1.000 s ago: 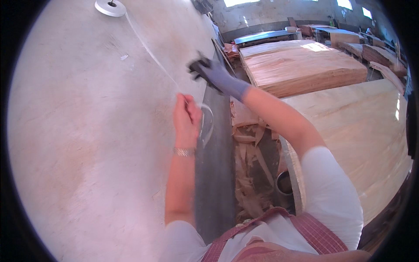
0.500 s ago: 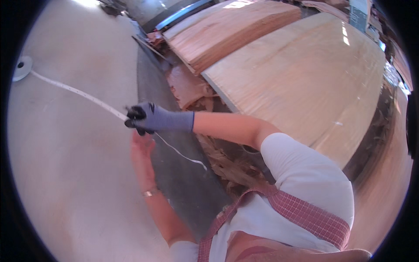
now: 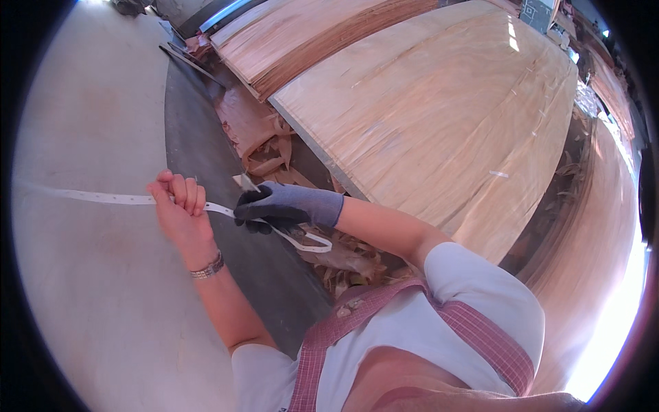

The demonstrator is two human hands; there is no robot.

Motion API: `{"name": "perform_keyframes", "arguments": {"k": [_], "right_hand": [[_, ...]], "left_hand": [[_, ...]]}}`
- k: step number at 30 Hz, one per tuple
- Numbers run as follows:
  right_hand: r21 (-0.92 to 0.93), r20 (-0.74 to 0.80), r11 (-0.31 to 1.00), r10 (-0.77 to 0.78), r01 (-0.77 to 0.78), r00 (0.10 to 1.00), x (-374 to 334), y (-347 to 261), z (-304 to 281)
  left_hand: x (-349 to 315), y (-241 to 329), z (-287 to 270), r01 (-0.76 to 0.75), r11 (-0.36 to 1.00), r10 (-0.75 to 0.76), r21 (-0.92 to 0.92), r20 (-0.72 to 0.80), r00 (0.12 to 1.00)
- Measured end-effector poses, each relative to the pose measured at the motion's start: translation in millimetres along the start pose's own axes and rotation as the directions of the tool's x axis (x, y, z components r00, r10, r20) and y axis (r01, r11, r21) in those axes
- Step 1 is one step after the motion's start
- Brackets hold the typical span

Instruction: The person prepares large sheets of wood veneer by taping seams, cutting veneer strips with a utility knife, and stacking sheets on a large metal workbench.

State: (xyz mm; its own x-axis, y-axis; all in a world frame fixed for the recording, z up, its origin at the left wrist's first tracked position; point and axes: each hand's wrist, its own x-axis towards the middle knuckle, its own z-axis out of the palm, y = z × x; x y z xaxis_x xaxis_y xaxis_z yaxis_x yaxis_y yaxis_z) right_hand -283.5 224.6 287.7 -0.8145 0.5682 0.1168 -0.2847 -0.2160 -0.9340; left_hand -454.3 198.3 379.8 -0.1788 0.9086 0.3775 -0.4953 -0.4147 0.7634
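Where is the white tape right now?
In the head view, the white tape crosses the pale surface at left, meets the bare left hand, then continues into the gloved right hand.

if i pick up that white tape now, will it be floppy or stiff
Probably floppy: the white tape bends sharply beyond the gloved right hand. Likely light, since it looks thin and narrow. Its dotted length may be perforated, so it might tear easily.

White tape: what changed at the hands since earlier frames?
The gloved right hand, first apart from the white tape, came to it and now grips it right of the left hand. The view swung right; the roll is out of sight. Unchanged: tape crossing the pale surface.
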Motion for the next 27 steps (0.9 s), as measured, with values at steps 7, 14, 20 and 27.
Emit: {"name": "perform_keyframes", "arguments": {"k": [7, 14, 20, 27], "right_hand": [[-0.109, -0.374, 0.975, -0.223, 0.196, 0.9, 23, 24, -19], [-0.244, -0.687, 0.967, -0.223, 0.069, 0.692, 29, 129, -87], [-0.203, -0.587, 0.978, -0.086, -0.045, 0.805, 5, 179, -94], [-0.552, -0.537, 0.793, -0.101, -0.259, 0.837, -28, 202, -93]], "left_hand": [[47, -37, -45, 0.029, 0.991, -0.028, -0.133, 0.005, 1.0], [79, -100, -111, 0.216, 0.95, -0.166, 0.227, -0.221, 0.961], [15, -212, -170, 0.723, 0.358, -0.917, 0.591, 0.077, 0.391], [-3, -245, -166, 0.667, 0.189, -0.975, 0.721, 0.058, 0.214]]}}
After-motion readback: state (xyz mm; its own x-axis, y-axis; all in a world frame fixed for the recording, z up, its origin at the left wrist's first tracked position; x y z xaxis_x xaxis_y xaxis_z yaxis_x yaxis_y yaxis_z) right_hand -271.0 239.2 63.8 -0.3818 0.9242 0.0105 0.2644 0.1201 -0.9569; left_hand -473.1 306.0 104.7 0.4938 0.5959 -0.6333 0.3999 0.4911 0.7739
